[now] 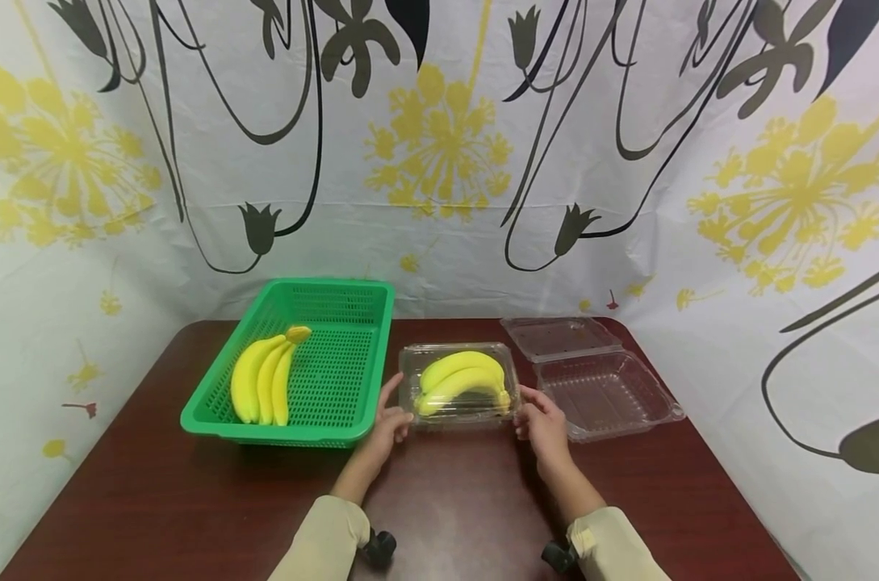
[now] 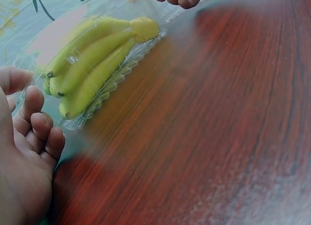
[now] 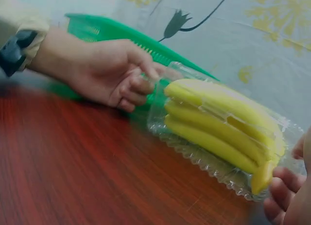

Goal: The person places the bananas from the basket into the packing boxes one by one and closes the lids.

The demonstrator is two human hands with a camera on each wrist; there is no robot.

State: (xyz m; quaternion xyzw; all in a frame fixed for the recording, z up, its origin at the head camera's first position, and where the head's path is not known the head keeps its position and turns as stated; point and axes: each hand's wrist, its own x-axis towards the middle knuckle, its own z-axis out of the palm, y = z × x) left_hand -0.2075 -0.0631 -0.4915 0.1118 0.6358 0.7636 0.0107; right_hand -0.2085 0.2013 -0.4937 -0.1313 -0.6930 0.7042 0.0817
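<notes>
A lidded clear plastic clamshell box point(image 1: 408, 379) is in the middle of the head view, with a bunch of yellow bananas point(image 1: 459, 383) inside. My left hand point(image 1: 387, 428) holds its left end, index finger stretched along the side and the other fingers curled. At the opposite end, my right hand point(image 1: 544, 426) grips the box by its side. Both wrist views show the bananas point(image 2: 92, 60) lying through the clear walls, above the crimped lower edge of the box point(image 3: 194, 159).
To the left stands a green perforated basket point(image 1: 286, 433) with another bunch of bananas point(image 1: 265, 379) along its left side. A second clear clamshell box point(image 1: 606, 395) lies open at the right, its lid folded back. Patterned cloth point(image 1: 439, 266) hangs behind the dark red table point(image 1: 156, 500).
</notes>
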